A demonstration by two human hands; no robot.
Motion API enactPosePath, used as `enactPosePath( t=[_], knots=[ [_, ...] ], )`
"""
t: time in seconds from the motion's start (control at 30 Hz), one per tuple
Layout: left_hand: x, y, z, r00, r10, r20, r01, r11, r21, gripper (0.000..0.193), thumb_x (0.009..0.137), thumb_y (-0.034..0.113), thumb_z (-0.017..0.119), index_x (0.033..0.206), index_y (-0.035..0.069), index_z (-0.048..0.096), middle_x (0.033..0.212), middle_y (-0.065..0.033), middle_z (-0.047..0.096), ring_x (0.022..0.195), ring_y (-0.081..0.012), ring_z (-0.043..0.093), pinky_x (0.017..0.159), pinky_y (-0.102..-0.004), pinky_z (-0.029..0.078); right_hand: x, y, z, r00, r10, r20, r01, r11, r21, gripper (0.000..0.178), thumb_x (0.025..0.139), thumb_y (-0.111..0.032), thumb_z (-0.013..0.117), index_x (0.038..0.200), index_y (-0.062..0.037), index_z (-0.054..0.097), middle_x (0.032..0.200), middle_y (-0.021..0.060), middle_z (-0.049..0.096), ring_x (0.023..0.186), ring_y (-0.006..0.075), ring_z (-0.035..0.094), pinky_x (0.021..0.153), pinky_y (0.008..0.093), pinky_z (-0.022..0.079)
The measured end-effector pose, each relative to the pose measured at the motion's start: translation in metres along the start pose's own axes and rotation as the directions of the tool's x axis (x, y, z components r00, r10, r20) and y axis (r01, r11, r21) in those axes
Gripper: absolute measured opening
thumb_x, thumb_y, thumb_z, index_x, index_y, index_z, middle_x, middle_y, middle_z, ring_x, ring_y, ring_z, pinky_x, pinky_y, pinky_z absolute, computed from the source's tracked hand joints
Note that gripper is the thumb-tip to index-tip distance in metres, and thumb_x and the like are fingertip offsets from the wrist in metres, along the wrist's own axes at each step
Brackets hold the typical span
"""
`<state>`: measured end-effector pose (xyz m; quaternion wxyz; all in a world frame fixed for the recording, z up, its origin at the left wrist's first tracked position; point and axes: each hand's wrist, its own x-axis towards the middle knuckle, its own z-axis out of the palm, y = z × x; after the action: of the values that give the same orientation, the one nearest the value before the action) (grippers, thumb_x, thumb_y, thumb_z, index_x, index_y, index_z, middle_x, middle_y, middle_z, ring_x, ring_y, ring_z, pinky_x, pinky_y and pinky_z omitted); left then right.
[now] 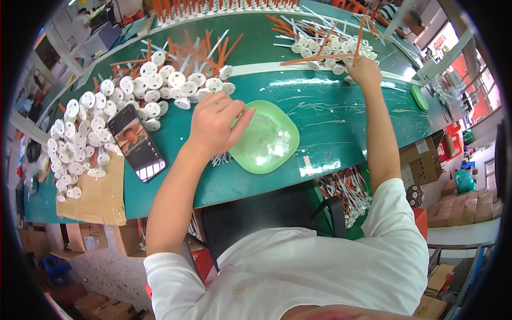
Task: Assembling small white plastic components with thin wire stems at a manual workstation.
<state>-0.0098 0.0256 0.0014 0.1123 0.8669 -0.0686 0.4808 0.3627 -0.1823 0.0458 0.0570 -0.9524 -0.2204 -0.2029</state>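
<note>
My left hand (216,124) is over the left rim of a green plate (264,152), its fingers curled and the thumb angled over the rim. Whatever it may hold is hidden under the fingers. At the back right, my right hand (366,72) reaches to a pile of white discs (325,47) with orange and white strips. Its fingers are closed around an orange strip (358,45) that stands up from them. A second orange strip (301,61) runs leftward from near that hand. Clear scraps lie on the plate and the green table (330,128).
A larger heap of white discs with strips (154,81) spreads over the back left and onto cardboard (109,186). A phone (136,143) leans there. Orange strips stand in a rack (224,8) at the back. A chair armrest (337,216) is below the table edge.
</note>
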Motion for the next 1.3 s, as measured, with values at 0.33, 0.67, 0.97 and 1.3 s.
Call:
enactPosePath(
  t=[0.33,0.67,0.97,1.3],
  knots=[
    [-0.001,-0.005,0.006,0.999,-0.016,-0.033,0.016,1.000,-0.024,0.018,0.080,0.013,0.078,0.074,0.008,0.061,0.063,-0.0046,0.059,0.064,-0.0241,0.059,0.056,-0.0368,0.045,-0.005,-0.010,-0.050,0.945,-0.004,0.327,-0.016,0.998,0.057,0.040,0.089,-0.029,0.058,0.104,0.0055,0.071,0.096,0.0302,0.071,0.095,0.0366,0.073,0.083,0.0465,0.056],
    [0.010,0.016,0.007,0.988,-0.147,-0.043,0.120,0.915,-0.385,0.050,0.085,0.006,0.073,0.134,0.008,0.063,0.110,-0.0150,0.072,0.088,-0.0294,0.071,0.075,-0.0378,0.057,-0.157,-0.156,-0.063,0.738,-0.641,0.211,-0.301,-0.033,0.953,0.030,0.101,-0.017,0.051,0.102,0.0033,0.073,0.100,0.0087,0.072,0.098,0.0140,0.066,0.091,0.0306,0.050],
    [0.001,0.004,0.015,0.942,-0.332,0.050,0.316,0.828,-0.464,0.034,0.088,0.004,0.070,0.121,0.013,0.073,0.087,-0.0113,0.074,0.070,-0.0226,0.071,0.062,-0.0316,0.054,-0.169,-0.162,-0.049,0.851,-0.524,-0.035,0.231,0.312,0.922,0.026,0.101,-0.015,0.057,0.091,0.0038,0.072,0.079,0.0020,0.070,0.071,0.0077,0.060,0.064,0.0230,0.045],
    [-0.005,0.001,0.017,0.870,-0.470,0.150,0.462,0.671,-0.580,0.023,0.086,0.002,0.075,0.109,0.001,0.073,0.092,-0.0091,0.077,0.086,-0.0171,0.076,0.077,-0.0289,0.062,-0.179,-0.162,-0.046,0.726,-0.458,-0.513,0.647,0.204,0.734,0.013,0.078,-0.004,0.079,0.090,-0.0009,0.074,0.080,0.0080,0.073,0.072,0.0145,0.071,0.066,0.0264,0.058]
  ],
)
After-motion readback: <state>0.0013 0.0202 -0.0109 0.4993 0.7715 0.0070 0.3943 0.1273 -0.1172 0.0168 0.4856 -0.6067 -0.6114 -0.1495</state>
